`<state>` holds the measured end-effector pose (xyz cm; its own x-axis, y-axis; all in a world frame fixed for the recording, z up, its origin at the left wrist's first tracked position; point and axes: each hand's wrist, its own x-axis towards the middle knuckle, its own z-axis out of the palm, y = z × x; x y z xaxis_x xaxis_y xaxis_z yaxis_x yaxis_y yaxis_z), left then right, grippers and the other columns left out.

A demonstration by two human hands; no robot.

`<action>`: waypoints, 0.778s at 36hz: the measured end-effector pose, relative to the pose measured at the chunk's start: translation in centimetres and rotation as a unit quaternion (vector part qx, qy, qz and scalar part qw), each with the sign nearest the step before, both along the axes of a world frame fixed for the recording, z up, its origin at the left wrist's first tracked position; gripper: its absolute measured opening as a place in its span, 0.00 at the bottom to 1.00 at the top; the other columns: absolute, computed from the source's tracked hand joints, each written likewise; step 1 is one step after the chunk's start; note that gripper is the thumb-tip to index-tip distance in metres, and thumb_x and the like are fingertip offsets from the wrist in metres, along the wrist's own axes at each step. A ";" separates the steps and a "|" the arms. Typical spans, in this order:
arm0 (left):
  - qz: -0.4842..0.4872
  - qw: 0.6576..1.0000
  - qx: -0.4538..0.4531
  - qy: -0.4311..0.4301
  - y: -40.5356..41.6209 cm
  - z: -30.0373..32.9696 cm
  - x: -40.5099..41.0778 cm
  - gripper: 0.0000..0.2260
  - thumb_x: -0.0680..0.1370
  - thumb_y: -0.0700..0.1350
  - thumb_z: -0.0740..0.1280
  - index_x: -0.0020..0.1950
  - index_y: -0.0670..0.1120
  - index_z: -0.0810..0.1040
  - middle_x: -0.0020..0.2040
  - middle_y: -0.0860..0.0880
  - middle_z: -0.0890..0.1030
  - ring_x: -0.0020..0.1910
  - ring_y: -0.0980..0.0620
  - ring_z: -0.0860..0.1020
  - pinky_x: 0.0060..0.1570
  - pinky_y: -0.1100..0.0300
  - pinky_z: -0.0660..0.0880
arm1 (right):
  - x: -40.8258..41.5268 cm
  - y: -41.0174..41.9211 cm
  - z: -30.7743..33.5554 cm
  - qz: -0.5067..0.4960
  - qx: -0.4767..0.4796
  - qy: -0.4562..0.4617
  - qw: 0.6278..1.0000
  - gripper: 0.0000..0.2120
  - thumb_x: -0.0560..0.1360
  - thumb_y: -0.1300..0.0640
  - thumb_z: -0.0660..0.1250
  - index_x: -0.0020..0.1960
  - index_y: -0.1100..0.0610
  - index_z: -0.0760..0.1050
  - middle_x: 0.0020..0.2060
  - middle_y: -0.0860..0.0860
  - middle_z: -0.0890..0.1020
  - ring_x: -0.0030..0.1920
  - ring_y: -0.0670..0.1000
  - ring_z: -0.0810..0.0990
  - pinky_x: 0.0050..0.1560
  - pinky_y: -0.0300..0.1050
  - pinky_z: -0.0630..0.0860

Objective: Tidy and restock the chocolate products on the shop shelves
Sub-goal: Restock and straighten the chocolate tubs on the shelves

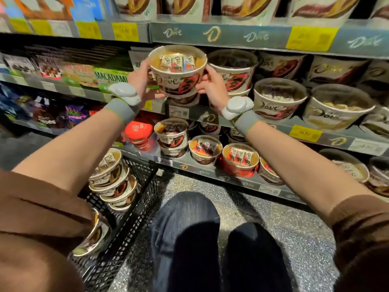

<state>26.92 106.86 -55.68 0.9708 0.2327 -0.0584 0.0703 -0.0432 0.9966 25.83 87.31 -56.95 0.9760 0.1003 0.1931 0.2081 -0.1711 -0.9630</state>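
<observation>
Tub [177, 70] of Dove chocolates sits between your palms at the middle shelf [273, 123]: cream wall, red-brown swirl, wrapped pieces showing through the top. Your left hand [140, 81] and right hand [211, 86] clasp its sides, fingers curled round it.

Shop aisle, stocked shelves [248, 36] w/ yellow price tags [311, 38], basket [134, 209]
</observation>
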 end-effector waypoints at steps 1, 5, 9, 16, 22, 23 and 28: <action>0.005 1.000 -0.005 0.001 0.1 0.1 0.3 0.18 0.79 0.59 0.59 0.57 0.45 0.70 0.45 0.50 0.78 0.44 0.48 0.80 0.44 0.50 0.81 | 0.3 0.0 0.0 -0.005 -0.008 -0.010 1.000 0.31 0.65 0.71 0.64 0.68 0.65 0.68 0.35 0.56 0.72 0.39 0.55 0.73 0.49 0.55 0.77; 0.034 0.998 -0.049 -0.019 0.2 0.3 0.9 0.25 0.72 0.60 0.69 0.58 0.42 0.78 0.49 0.48 0.83 0.45 0.48 0.83 0.37 0.50 0.81 | 2.4 -0.2 -1.3 -0.002 -0.059 -0.035 0.998 0.42 0.55 0.57 0.65 0.70 0.61 0.68 0.63 0.60 0.74 0.64 0.59 0.71 0.64 0.58 0.71; 0.036 0.997 -0.058 -0.018 0.8 -0.1 1.8 0.26 0.68 0.63 0.71 0.55 0.44 0.81 0.51 0.44 0.83 0.49 0.45 0.82 0.37 0.49 0.81 | 1.6 0.1 -1.0 0.017 -0.037 0.005 0.999 0.40 0.62 0.71 0.61 0.75 0.60 0.60 0.71 0.56 0.66 0.71 0.55 0.64 0.69 0.54 0.67; -0.013 0.998 -0.061 -0.008 0.5 -0.7 2.9 0.19 0.80 0.59 0.57 0.48 0.45 0.75 0.45 0.44 0.81 0.42 0.46 0.81 0.48 0.49 0.81 | 1.5 0.7 -0.9 0.018 0.044 0.044 0.998 0.41 0.68 0.81 0.52 0.77 0.61 0.48 0.76 0.56 0.59 0.75 0.52 0.58 0.67 0.40 0.69; -0.017 0.991 -0.129 -0.023 0.9 -1.4 4.0 0.08 0.78 0.41 0.56 0.49 0.43 0.74 0.42 0.47 0.77 0.40 0.45 0.78 0.50 0.53 0.78 | 1.9 1.4 -1.5 0.006 0.055 0.039 0.998 0.38 0.70 0.79 0.51 0.77 0.62 0.48 0.76 0.56 0.55 0.76 0.53 0.55 0.75 0.52 0.56; -0.027 0.992 -0.122 -0.031 0.9 -1.4 4.1 0.08 0.77 0.40 0.56 0.51 0.43 0.75 0.42 0.47 0.76 0.41 0.46 0.78 0.47 0.55 0.77 | 1.9 1.6 -1.5 -0.001 0.054 0.039 0.998 0.37 0.71 0.79 0.51 0.77 0.62 0.47 0.77 0.56 0.54 0.76 0.53 0.54 0.75 0.51 0.56; -0.020 0.989 -0.143 -0.039 0.6 -1.7 5.1 0.25 0.62 0.30 0.50 0.54 0.40 0.77 0.48 0.43 0.78 0.45 0.43 0.77 0.34 0.63 0.76 | 2.7 2.2 -1.6 -0.005 0.061 0.058 0.996 0.39 0.71 0.80 0.51 0.77 0.62 0.44 0.77 0.55 0.45 0.77 0.53 0.48 0.75 0.48 0.55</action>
<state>31.97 107.42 -57.35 0.9829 0.1795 -0.0410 -0.0035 0.2406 0.9706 28.50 89.51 -58.53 0.9933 0.0734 0.0892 0.0932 -0.0531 -0.9942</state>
